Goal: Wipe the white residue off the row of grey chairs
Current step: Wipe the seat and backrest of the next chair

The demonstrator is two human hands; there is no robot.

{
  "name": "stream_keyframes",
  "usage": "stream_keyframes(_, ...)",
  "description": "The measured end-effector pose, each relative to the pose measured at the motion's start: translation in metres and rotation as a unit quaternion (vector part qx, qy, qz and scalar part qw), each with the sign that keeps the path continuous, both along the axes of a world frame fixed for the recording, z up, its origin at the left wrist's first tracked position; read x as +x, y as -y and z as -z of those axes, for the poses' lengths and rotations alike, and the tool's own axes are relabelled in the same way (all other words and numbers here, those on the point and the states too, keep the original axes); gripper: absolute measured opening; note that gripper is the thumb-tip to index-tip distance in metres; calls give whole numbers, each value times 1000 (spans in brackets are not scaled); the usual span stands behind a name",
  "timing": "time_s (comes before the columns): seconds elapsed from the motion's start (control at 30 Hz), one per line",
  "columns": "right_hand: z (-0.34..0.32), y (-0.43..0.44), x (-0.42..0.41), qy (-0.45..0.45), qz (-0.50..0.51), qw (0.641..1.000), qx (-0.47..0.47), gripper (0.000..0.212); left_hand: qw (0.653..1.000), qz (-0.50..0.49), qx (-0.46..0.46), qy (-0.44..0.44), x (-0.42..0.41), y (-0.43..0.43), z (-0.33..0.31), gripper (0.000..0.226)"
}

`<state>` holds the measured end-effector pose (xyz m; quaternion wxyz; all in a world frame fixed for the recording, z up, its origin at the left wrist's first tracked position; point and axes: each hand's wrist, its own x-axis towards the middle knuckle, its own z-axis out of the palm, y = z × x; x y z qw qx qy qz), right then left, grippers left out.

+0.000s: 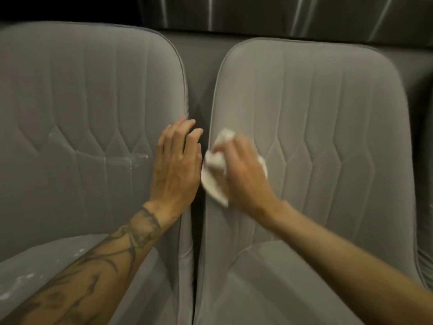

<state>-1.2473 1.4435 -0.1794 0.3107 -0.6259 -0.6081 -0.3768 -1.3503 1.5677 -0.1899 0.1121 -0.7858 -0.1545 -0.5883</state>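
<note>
Two grey padded chairs stand side by side, the left chair (82, 102) and the right chair (328, 113). My left hand (175, 165) lies flat with straight fingers on the right edge of the left chair's backrest. My right hand (241, 170) grips a crumpled white cloth (214, 179) and presses it against the left edge of the right chair's backrest. White residue (131, 159) streaks the left chair's backrest along a seam. More white flecks (18, 281) lie on the left chair's seat at the lower left.
A narrow dark gap (195, 231) runs between the two chairs. Behind them is a dark wall with pale vertical streaks (281, 12). The edge of another grey seat (427, 231) shows at the far right.
</note>
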Motion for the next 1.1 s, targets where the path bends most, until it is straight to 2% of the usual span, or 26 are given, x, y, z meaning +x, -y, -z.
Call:
stream_keyframes(0.07, -38, -19, 4, -50, 39, 996, 68, 30, 1000, 4, -4, 1, -2, -2, 1, 31)
stream_keyframes(0.13, -30, -20, 1, -68, 29, 994, 75, 28, 1000, 6, -2, -8, -2, -3, 2, 32)
stream_keyframes(0.23, 46, 16, -19, -80, -41, 995, -47, 24, 1000, -15, 11, -11, -1, -3, 3, 29)
stream_keyframes(0.3, 101, 52, -38, -102, -104, 973, -181, 22, 1000, -21, 18, -11, 0, -3, 3, 28)
stream_keyframes(0.37, 125, 73, -43, -62, -151, 946, -280, 24, 999, -27, 22, -12, 0, -2, 3, 28)
stream_keyframes(0.43, 111, 68, -38, -82, -134, 951, -266, 23, 999, -33, 26, -13, 0, -3, 3, 28)
stream_keyframes(0.53, 70, 49, -30, -149, -65, 975, -149, 27, 999, -40, 33, -13, 0, -3, 3, 29)
stream_keyframes(0.57, 67, 47, -34, -156, -55, 976, -143, 28, 998, -43, 33, -13, 0, -3, 3, 29)
stream_keyframes(0.63, 82, 58, -45, -157, -80, 964, -201, 29, 998, -47, 27, -15, 0, -3, 3, 30)
stream_keyframes(0.73, 120, 96, -54, -159, -109, 921, -339, 31, 998, -48, 9, -36, -1, 2, 5, 31)
stream_keyframes(0.8, 132, 123, -44, -199, -60, 910, -358, 32, 998, -37, -12, -39, -2, 11, 10, 30)
stream_keyframes(0.9, 132, 166, -6, -279, 82, 903, -316, 27, 998, -26, -55, -27, -3, 31, 28, 35)
stream_keyframes(0.97, 127, 199, 28, -306, 229, 879, -285, 22, 997, -19, -73, -30, -5, 44, 44, 42)
stream_keyframes(1.03, 124, 220, 59, -278, 376, 837, -284, 27, 996, -14, -78, -38, -7, 51, 57, 47)
stream_keyframes(1.1, 126, 219, 77, -283, 441, 804, -282, 27, 995, -9, -86, -39, -8, 55, 64, 49)
